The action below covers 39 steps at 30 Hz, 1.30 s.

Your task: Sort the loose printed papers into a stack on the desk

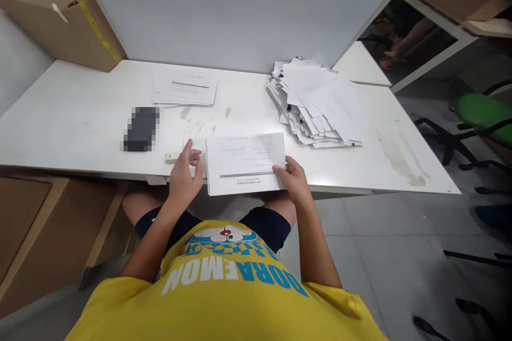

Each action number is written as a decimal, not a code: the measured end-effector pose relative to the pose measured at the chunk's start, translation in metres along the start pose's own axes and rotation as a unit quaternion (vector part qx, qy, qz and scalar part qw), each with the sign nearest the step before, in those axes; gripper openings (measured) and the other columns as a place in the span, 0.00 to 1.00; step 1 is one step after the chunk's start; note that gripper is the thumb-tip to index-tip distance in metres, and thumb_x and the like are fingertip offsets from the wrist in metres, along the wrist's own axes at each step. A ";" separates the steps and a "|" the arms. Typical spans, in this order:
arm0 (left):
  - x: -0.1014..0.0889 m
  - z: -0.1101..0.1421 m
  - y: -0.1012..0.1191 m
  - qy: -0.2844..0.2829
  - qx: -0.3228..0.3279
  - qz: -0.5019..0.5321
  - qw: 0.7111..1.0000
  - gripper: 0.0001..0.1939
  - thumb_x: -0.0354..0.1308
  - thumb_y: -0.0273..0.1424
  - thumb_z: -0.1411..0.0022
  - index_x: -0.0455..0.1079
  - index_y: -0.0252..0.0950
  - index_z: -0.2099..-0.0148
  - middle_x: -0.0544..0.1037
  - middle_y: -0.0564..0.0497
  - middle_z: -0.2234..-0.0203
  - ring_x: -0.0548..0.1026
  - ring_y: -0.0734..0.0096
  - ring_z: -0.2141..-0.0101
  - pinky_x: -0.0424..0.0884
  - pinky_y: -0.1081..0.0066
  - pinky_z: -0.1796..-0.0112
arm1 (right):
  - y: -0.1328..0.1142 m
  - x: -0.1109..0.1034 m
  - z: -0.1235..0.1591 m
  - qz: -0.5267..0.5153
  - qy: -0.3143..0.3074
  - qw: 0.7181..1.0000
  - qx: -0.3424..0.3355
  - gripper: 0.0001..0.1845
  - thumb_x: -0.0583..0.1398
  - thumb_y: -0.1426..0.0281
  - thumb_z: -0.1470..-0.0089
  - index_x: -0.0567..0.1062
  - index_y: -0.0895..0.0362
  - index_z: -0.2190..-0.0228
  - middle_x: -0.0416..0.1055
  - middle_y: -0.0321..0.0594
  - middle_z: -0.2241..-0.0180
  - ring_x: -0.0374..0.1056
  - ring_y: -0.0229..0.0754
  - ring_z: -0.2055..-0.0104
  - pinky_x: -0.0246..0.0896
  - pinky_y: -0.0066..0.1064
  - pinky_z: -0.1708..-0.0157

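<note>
A thin stack of printed paper sheets [246,160] lies at the table's front edge, its near side jutting a little over. My right hand [294,178] grips the stack's right edge, thumb on top and fingers underneath. To the left of the sheets, my left hand [186,173] is raised, its thumb and fingers apart with nothing between them. Just beyond that hand rests a small cream-coloured object [172,157], partly hidden by the fingers; its kind is unclear.
A large untidy heap of papers [320,101] stands at the back right of the white table [100,90]. Farther left are a flat paper pile [186,90] and a pixelated dark object [142,129]. A cardboard box [64,24] occupies the back left corner; a green chair [486,114] is at right.
</note>
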<state>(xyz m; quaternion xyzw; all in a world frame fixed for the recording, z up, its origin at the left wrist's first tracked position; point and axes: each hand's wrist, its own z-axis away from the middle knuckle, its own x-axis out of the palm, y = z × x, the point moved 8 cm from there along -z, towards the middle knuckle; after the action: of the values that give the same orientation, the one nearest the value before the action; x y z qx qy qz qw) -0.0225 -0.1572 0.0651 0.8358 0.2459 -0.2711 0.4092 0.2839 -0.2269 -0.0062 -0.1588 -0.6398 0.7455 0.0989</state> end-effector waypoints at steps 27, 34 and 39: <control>0.013 0.011 -0.051 -0.140 0.076 -0.165 0.973 0.27 0.43 0.24 0.32 0.63 0.43 0.34 0.69 0.47 0.37 0.58 0.55 0.33 0.53 0.49 0.34 | 0.033 0.030 0.020 0.047 0.018 0.995 0.081 0.19 0.63 0.58 0.57 0.73 0.54 0.64 0.77 0.41 0.65 0.71 0.46 0.64 0.67 0.36 0.63; 0.011 0.004 -0.062 -0.013 0.087 -0.091 0.992 0.24 0.51 0.27 0.33 0.68 0.48 0.37 0.76 0.47 0.43 0.66 0.50 0.38 0.55 0.46 0.36 | 0.036 0.038 0.007 0.050 -0.011 0.997 0.051 0.13 0.60 0.62 0.51 0.73 0.54 0.63 0.76 0.38 0.64 0.70 0.45 0.62 0.68 0.34 0.61; 0.014 0.013 -0.058 0.007 0.119 -0.119 0.986 0.31 0.55 0.31 0.33 0.56 0.52 0.30 0.70 0.49 0.38 0.56 0.48 0.32 0.51 0.41 0.34 | 0.037 0.039 0.006 0.040 -0.022 0.998 0.045 0.13 0.60 0.63 0.50 0.74 0.54 0.62 0.75 0.39 0.64 0.71 0.45 0.60 0.68 0.35 0.59</control>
<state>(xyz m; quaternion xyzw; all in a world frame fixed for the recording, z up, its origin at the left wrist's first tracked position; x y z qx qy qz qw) -0.0524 -0.1337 0.0164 0.8453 0.3121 -0.3394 0.2698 0.2477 -0.2250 -0.0461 -0.1631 -0.6011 0.7800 0.0614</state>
